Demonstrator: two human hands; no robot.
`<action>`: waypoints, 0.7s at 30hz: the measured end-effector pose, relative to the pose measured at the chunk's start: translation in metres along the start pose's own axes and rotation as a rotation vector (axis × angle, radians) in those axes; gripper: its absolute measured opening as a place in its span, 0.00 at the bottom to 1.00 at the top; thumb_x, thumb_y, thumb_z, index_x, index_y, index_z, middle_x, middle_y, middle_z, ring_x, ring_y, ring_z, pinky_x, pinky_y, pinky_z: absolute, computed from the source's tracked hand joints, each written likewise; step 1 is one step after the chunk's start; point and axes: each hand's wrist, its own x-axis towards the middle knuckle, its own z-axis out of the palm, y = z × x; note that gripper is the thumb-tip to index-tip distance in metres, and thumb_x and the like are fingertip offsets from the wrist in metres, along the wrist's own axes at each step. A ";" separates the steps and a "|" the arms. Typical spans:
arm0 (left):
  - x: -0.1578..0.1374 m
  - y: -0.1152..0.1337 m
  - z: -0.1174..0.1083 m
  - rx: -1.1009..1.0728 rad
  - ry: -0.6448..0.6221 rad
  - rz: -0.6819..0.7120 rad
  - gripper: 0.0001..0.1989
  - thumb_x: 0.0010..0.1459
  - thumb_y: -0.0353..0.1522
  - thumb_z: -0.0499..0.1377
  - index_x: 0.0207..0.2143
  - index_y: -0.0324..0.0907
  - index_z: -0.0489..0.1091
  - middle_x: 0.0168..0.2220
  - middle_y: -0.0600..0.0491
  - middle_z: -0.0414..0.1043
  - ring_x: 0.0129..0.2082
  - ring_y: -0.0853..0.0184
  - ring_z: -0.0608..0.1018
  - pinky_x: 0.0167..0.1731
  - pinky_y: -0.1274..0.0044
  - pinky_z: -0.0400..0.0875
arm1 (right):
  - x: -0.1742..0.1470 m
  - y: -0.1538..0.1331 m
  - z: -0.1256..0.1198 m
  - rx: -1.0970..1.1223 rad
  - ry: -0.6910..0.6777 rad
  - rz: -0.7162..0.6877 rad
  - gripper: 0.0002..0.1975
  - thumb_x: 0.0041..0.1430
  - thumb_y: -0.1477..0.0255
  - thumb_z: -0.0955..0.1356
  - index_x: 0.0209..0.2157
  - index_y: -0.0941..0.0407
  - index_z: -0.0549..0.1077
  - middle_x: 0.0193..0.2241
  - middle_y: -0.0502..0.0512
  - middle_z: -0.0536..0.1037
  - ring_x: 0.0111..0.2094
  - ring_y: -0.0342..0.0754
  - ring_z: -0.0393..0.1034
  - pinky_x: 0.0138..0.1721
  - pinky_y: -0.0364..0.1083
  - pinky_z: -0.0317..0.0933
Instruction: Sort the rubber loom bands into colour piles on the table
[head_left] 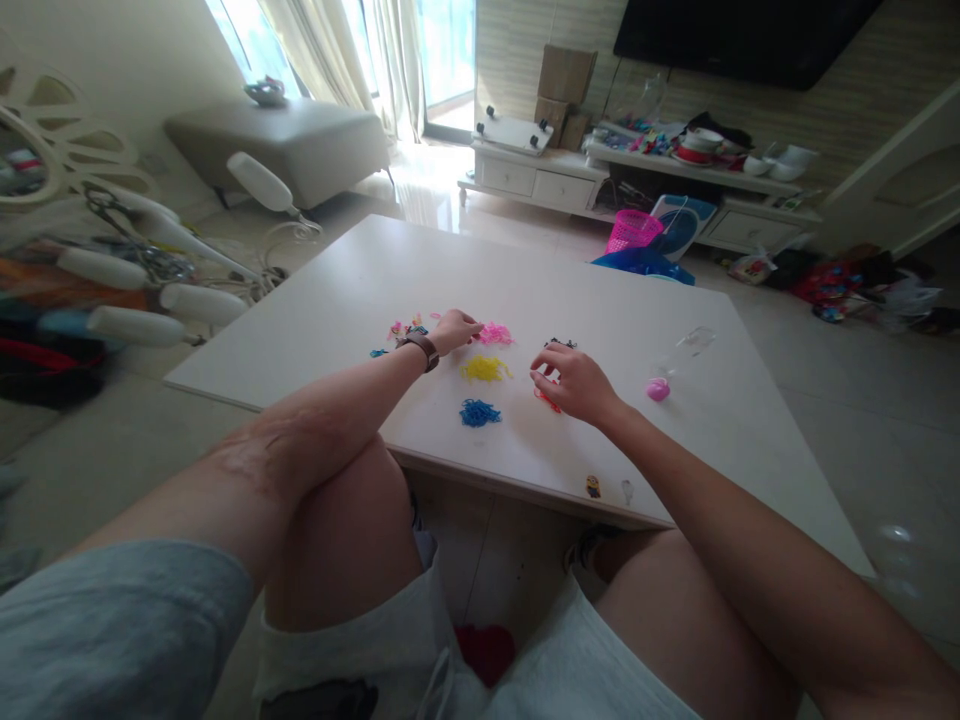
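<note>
1. Reaching over the white table (pixel 360 290), the left hand (pixel 454 330) wears a brown watch at its wrist, and its fingertips stretch out to touch the pink pile (pixel 495 334) at its 3 o'clock; whether they pinch anything I cannot tell.
2. The right hand (pixel 574 382) rests curled, palm down, on the red pile (pixel 546 399), fingers loosely bent; whether they hold a band is not clear.
3. A yellow pile (pixel 485 369) lies between the hands, with a blue pile (pixel 478 412) at its 6 o'clock.
4. A black pile (pixel 561 343) sits at 12 o'clock of the right hand, just beside its fingers.
5. Mixed coloured bits (pixel 401 331) lie at 9 o'clock of the left hand.
6. A clear bottle (pixel 686 350) lies tipped at 3 o'clock of the right hand, a pink cap (pixel 658 389) near it.
</note>
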 end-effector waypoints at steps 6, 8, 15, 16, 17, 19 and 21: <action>0.007 0.003 -0.015 -0.071 0.074 -0.008 0.08 0.57 0.32 0.61 0.30 0.36 0.77 0.33 0.45 0.81 0.23 0.73 0.73 0.23 0.81 0.64 | 0.000 -0.001 -0.002 0.000 0.000 0.009 0.07 0.63 0.70 0.67 0.35 0.55 0.77 0.38 0.54 0.77 0.32 0.45 0.72 0.36 0.45 0.62; 0.010 -0.003 -0.030 -0.046 0.136 0.013 0.07 0.56 0.32 0.61 0.31 0.37 0.77 0.33 0.46 0.80 0.23 0.72 0.72 0.22 0.81 0.63 | 0.000 -0.001 -0.003 0.001 0.005 0.010 0.07 0.63 0.70 0.67 0.34 0.55 0.77 0.38 0.55 0.77 0.32 0.45 0.72 0.35 0.45 0.62; 0.012 -0.035 -0.087 -0.018 0.311 -0.003 0.09 0.47 0.30 0.65 0.33 0.37 0.77 0.29 0.48 0.78 0.25 0.70 0.73 0.23 0.80 0.65 | 0.000 0.001 -0.003 0.003 -0.011 0.009 0.07 0.63 0.70 0.66 0.34 0.55 0.77 0.38 0.55 0.77 0.33 0.46 0.72 0.36 0.45 0.62; 0.012 -0.039 -0.092 -0.021 0.329 -0.018 0.10 0.46 0.30 0.65 0.33 0.37 0.77 0.29 0.48 0.77 0.26 0.69 0.73 0.23 0.80 0.65 | 0.000 0.002 -0.003 0.002 -0.014 0.008 0.07 0.63 0.70 0.66 0.34 0.55 0.77 0.38 0.55 0.77 0.33 0.46 0.72 0.36 0.45 0.62; 0.012 -0.041 -0.096 -0.021 0.347 -0.031 0.10 0.45 0.30 0.66 0.34 0.37 0.77 0.29 0.49 0.77 0.26 0.69 0.73 0.24 0.80 0.65 | 0.001 0.002 -0.002 0.001 -0.018 0.007 0.07 0.63 0.70 0.66 0.33 0.55 0.77 0.38 0.55 0.77 0.33 0.46 0.72 0.36 0.45 0.62; 0.012 -0.045 -0.101 -0.009 0.373 -0.052 0.11 0.44 0.29 0.66 0.34 0.37 0.77 0.29 0.50 0.76 0.28 0.68 0.73 0.25 0.80 0.65 | 0.001 0.002 0.000 -0.003 -0.023 0.006 0.08 0.63 0.70 0.66 0.33 0.55 0.77 0.38 0.55 0.77 0.32 0.45 0.72 0.36 0.45 0.61; 0.012 -0.046 -0.103 0.012 0.365 -0.076 0.11 0.44 0.29 0.67 0.34 0.37 0.77 0.27 0.51 0.75 0.28 0.69 0.73 0.26 0.80 0.65 | 0.002 0.002 0.001 -0.007 -0.027 0.004 0.07 0.62 0.70 0.67 0.33 0.55 0.77 0.37 0.54 0.77 0.32 0.45 0.72 0.36 0.45 0.61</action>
